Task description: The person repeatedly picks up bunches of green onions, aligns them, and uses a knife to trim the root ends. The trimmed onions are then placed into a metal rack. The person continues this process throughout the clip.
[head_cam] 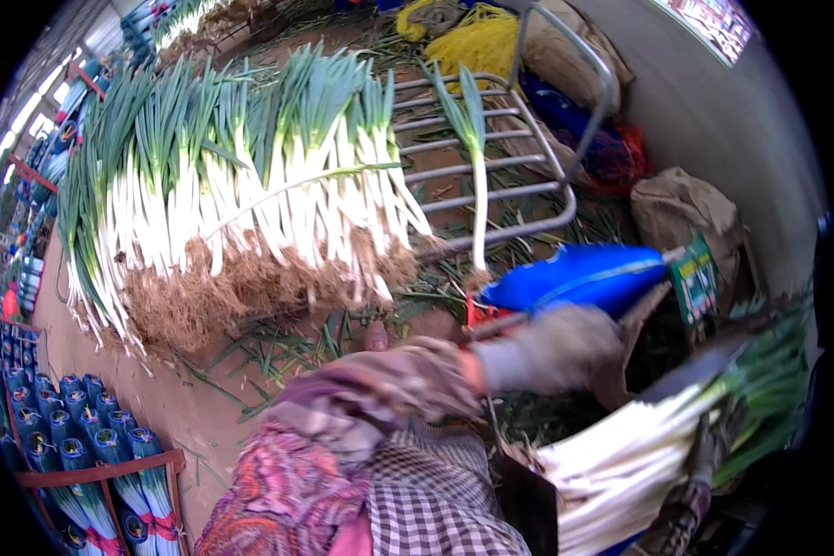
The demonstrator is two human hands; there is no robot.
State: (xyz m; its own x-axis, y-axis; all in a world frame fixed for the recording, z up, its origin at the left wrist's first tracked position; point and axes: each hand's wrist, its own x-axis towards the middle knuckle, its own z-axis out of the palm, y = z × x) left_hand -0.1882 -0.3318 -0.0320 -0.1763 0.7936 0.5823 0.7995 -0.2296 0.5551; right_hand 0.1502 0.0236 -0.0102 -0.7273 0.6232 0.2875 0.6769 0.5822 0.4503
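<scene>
My left hand [563, 347], in a pale glove, is blurred by motion in front of a blue cloth bundle [577, 278]; whether it holds anything is not clear. My right hand is out of view. Trimmed white leeks [618, 465] with green tops lie at the lower right, under a dark, rough bar-like shape [698, 465]. A grey, blade-like surface [695, 368] shows blurred beside them. Many leeks with brown roots [250, 194] lie side by side across a metal rack [459, 163]. A single leek [480, 201] lies apart near the rack's right end.
Leek leaf scraps [271, 358] litter the floor. Bundled leeks in blue wrapping [76, 410] stand behind a rusty red metal frame [101, 475] at the lower left. Yellow netting [476, 45] and burlap sacks [684, 208] lie by the grey wall [737, 125]. A red crate [490, 316] is partly hidden.
</scene>
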